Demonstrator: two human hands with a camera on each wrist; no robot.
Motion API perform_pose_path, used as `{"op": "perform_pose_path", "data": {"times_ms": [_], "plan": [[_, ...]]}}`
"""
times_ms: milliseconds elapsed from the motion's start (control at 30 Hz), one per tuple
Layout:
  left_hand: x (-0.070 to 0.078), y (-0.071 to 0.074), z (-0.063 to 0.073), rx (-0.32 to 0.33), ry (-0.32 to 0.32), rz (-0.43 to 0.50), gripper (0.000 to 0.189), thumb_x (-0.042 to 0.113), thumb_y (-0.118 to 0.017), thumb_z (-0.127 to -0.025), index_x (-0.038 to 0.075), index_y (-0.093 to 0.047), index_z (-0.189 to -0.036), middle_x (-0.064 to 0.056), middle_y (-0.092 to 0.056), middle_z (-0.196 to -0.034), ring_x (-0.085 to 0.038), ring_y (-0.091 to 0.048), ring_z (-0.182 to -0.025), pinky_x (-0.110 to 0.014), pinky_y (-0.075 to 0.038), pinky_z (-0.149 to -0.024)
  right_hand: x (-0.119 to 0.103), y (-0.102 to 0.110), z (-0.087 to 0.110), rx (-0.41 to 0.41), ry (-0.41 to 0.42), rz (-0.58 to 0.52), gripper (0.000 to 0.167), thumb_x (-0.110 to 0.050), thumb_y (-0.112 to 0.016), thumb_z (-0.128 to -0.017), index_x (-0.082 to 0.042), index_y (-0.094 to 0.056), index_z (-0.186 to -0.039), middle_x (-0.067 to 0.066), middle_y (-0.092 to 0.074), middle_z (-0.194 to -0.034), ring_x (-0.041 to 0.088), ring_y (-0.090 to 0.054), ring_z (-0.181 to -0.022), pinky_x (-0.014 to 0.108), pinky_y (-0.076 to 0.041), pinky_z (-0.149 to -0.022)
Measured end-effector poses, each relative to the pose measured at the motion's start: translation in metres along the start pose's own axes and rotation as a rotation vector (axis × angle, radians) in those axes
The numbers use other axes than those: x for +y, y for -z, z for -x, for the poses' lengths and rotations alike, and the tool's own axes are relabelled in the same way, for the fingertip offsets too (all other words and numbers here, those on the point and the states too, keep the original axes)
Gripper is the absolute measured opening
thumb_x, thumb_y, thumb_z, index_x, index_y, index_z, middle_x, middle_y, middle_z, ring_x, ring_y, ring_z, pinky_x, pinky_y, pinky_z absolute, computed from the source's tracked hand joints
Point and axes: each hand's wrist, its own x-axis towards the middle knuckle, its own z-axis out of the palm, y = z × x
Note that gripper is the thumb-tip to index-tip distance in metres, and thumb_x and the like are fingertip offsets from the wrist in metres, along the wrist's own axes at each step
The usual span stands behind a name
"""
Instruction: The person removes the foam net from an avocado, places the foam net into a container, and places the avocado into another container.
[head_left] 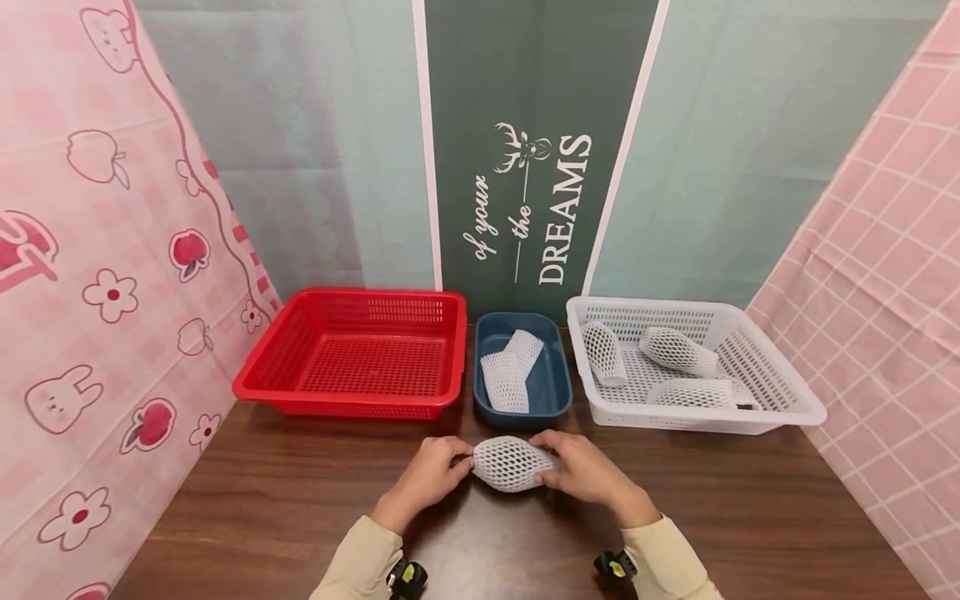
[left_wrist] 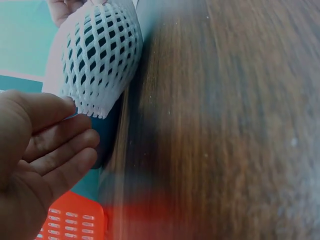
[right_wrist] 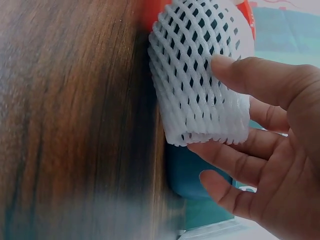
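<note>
A dark object inside a white foam fruit net [head_left: 510,464] lies sideways over the table in front of me; its dark colour shows through the mesh, but I cannot tell its kind. My left hand [head_left: 432,473] pinches the net's narrow left end between thumb and index finger, the other fingers extended below. At the other end, my right hand [head_left: 588,471] grips the net, its thumb [right_wrist: 227,70] on the mesh and fingers under the open rim. Flat spare foam nets [head_left: 506,382] lie in a blue tray [head_left: 558,387] just behind.
To the left stands a red plastic basket [head_left: 348,406] with nothing in it. A white basket [head_left: 705,421] on the right holds several netted items [head_left: 678,350]. Wooden table [head_left: 300,500] lies under everything, with a printed curtain [head_left: 360,167] behind and pink cloths at both sides.
</note>
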Motion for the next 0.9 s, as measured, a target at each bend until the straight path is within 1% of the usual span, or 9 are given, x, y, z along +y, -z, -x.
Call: {"op": "perform_pose_path", "data": {"times_ms": [167, 300, 367, 433, 533, 700, 800, 867, 900], "plan": [[0.005, 0.002, -0.001, 0.056, 0.034, 0.054, 0.009, -0.001, -0.070, -0.077, 0.003, -0.072, -0.084, -0.004, -0.068, -0.082, -0.014, -0.063, -0.078, -0.027, -0.051, -0.069, 0.001, -0.001, -0.002, 0.020, 0.010, -0.018, 0.034, -0.011, -0.076, -0.075, -0.007, -0.062, -0.106, -0.001, -0.063, -0.098, 0.012, -0.057, -0.085, 0.033, -0.047, -0.075], [0.007, 0.001, -0.002, 0.102, 0.081, 0.118, 0.012, 0.000, -0.073, -0.074, 0.004, -0.073, -0.085, -0.004, -0.069, -0.085, -0.014, -0.064, -0.080, -0.030, -0.051, -0.070, 0.002, -0.002, -0.004, 0.024, 0.009, -0.039, 0.032, -0.008, -0.075, -0.076, -0.007, -0.063, -0.106, 0.000, -0.063, -0.098, 0.013, -0.057, -0.086, 0.033, -0.047, -0.076], [0.008, -0.001, -0.004, 0.110, 0.107, 0.152, 0.014, 0.000, -0.074, -0.074, 0.004, -0.073, -0.087, -0.004, -0.069, -0.088, -0.015, -0.064, -0.080, -0.030, -0.051, -0.070, 0.003, -0.002, -0.006, 0.023, -0.003, -0.046, 0.032, -0.008, -0.075, -0.076, -0.007, -0.063, -0.106, 0.000, -0.063, -0.099, 0.014, -0.057, -0.086, 0.033, -0.047, -0.076], [0.009, -0.002, -0.004, 0.106, 0.129, 0.189, 0.017, 0.000, -0.074, -0.073, 0.004, -0.073, -0.089, -0.005, -0.069, -0.089, -0.016, -0.064, -0.080, -0.031, -0.052, -0.069, 0.003, -0.001, -0.006, 0.017, -0.019, -0.044, 0.032, -0.008, -0.075, -0.076, -0.007, -0.063, -0.106, 0.000, -0.063, -0.099, 0.014, -0.057, -0.087, 0.034, -0.048, -0.076], [0.009, -0.005, -0.004, 0.085, 0.146, 0.212, 0.020, 0.001, -0.075, -0.070, 0.003, -0.073, -0.090, -0.004, -0.069, -0.089, -0.016, -0.064, -0.079, -0.029, -0.051, -0.069, 0.003, -0.001, -0.006, 0.005, -0.037, -0.030, 0.033, -0.007, -0.075, -0.075, -0.006, -0.062, -0.106, 0.001, -0.063, -0.099, 0.015, -0.057, -0.087, 0.035, -0.047, -0.077], [0.010, -0.011, -0.007, 0.073, 0.121, 0.203, 0.025, -0.001, -0.074, -0.066, 0.002, -0.072, -0.091, -0.006, -0.068, -0.091, -0.015, -0.063, -0.083, -0.026, -0.050, -0.072, 0.004, 0.000, -0.006, 0.005, -0.049, -0.012, 0.033, -0.005, -0.075, -0.074, -0.006, -0.062, -0.105, 0.001, -0.063, -0.098, 0.015, -0.057, -0.087, 0.034, -0.047, -0.076], [0.013, -0.015, -0.008, 0.050, 0.128, 0.307, 0.028, -0.007, -0.072, -0.066, -0.003, -0.069, -0.094, -0.013, -0.065, -0.098, -0.020, -0.064, -0.086, -0.025, -0.051, -0.073, 0.004, 0.000, -0.005, 0.017, -0.048, -0.013, 0.033, -0.002, -0.075, -0.073, -0.006, -0.062, -0.103, 0.001, -0.063, -0.096, 0.015, -0.057, -0.085, 0.034, -0.047, -0.074], [0.015, -0.017, -0.009, 0.033, 0.148, 0.382, 0.033, -0.011, -0.070, -0.065, -0.007, -0.067, -0.098, -0.016, -0.062, -0.102, -0.024, -0.064, -0.088, -0.024, -0.051, -0.073, 0.005, -0.001, -0.003, 0.029, -0.039, -0.018, 0.033, -0.001, -0.075, -0.072, -0.006, -0.062, -0.102, 0.001, -0.063, -0.094, 0.014, -0.057, -0.084, 0.034, -0.047, -0.073], [0.016, -0.018, -0.009, 0.025, 0.159, 0.404, 0.035, -0.012, -0.070, -0.065, -0.008, -0.065, -0.099, -0.017, -0.061, -0.103, -0.025, -0.064, -0.088, -0.023, -0.050, -0.073, 0.005, -0.002, -0.003, 0.038, -0.034, -0.021, 0.033, 0.000, -0.075, -0.071, -0.006, -0.062, -0.101, 0.001, -0.063, -0.093, 0.014, -0.058, -0.083, 0.034, -0.047, -0.072]]}}
